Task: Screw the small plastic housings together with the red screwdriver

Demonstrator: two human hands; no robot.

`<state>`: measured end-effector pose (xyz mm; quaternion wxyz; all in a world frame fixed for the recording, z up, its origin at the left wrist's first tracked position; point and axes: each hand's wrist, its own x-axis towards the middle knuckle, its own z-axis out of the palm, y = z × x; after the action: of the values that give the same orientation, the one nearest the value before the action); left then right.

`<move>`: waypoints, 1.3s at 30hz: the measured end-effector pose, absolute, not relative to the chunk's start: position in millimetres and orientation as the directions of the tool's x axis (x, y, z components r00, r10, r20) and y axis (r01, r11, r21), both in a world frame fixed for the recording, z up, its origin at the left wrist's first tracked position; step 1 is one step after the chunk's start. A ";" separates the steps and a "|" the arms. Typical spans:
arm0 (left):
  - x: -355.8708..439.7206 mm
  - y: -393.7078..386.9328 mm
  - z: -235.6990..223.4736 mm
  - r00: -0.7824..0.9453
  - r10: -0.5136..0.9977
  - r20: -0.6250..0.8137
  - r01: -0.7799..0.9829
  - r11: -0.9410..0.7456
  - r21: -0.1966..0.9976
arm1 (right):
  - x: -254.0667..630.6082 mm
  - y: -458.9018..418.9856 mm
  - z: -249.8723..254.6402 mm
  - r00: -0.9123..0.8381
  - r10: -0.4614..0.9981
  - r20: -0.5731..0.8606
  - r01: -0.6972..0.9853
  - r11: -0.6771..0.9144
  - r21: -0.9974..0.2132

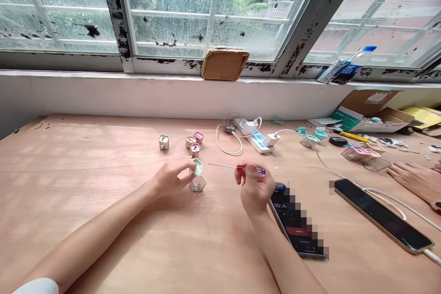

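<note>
My left hand pinches a small mint-green plastic piece between thumb and fingers. Just below that piece, a clear plastic case with angled sides rests on the table; I cannot tell whether the two touch. In my right hand is a screwdriver with a red and purple handle, my fingers closed round it. Its thin shaft points left toward the green piece, with a gap between them. Beyond my left hand stand several small cases with pink, tan and cream tops, among them a cream one set apart.
A power strip with white chargers and cables lies at the back. Two phones, a near one and a far one, lie right. Beyond them are more cases, a cardboard box and another person's hand.
</note>
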<state>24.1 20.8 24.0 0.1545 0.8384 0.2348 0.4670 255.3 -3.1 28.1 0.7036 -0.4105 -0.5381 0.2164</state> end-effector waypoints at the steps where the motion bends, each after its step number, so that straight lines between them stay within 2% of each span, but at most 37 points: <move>1: 24.7 21.1 24.2 0.364 0.628 0.688 0.191 -0.773 0.604 | 258.9 1.4 25.2 0.326 0.748 0.578 0.178 0.552 -0.815; 3: 27.2 22.3 25.1 0.221 0.787 0.576 0.002 -0.591 0.807 | 265.7 10.6 17.3 0.223 0.765 0.605 0.339 0.521 -0.784; 5: 30.1 24.3 26.4 0.162 0.874 0.459 -0.190 -0.429 0.883 | 270.4 19.0 7.0 0.058 0.781 0.621 0.516 0.509 -0.689; 7: 32.1 26.6 27.3 0.146 0.903 0.404 -0.285 -0.353 0.891 | 273.1 25.9 -3.5 -0.089 0.803 0.589 0.592 0.518 -0.617; 9: 32.8 28.3 26.9 0.150 0.912 0.381 -0.299 -0.326 0.897 | 275.2 31.5 -12.6 -0.188 0.813 0.551 0.627 0.531 -0.570; 16: 38.9 26.9 20.3 0.185 0.926 0.330 -0.328 -0.259 0.909 | 280.4 39.0 -19.9 -0.238 0.817 0.525 0.721 0.511 -0.468; 19: 44.9 23.2 22.7 0.198 0.921 0.336 -0.349 -0.254 0.902 | 272.7 28.3 -6.4 -0.186 0.797 0.575 0.688 0.523 -0.502; 23: 51.8 12.9 27.6 0.230 0.902 0.365 -0.331 -0.280 0.901 | 251.4 4.9 15.4 -0.140 0.790 0.596 0.517 0.572 -0.637; 27: 57.8 1.1 30.8 0.244 0.898 0.365 -0.332 -0.276 0.902 | 237.1 -10.2 26.3 -0.177 0.776 0.605 0.422 0.616 -0.665; 33: 68.7 -12.8 30.4 0.222 0.905 0.364 -0.290 -0.295 0.911 | 233.0 -14.5 27.0 -0.157 0.756 0.636 0.409 0.636 -0.655; 39: 71.4 -20.6 24.7 0.242 0.900 0.362 -0.330 -0.274 0.903 | 228.2 -18.3 32.5 -0.211 0.750 0.627 0.359 0.656 -0.664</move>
<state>71.4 -20.6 24.7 0.5476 0.5667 0.2514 0.5619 228.2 -18.3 32.5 0.5093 -0.3678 -0.7540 0.1918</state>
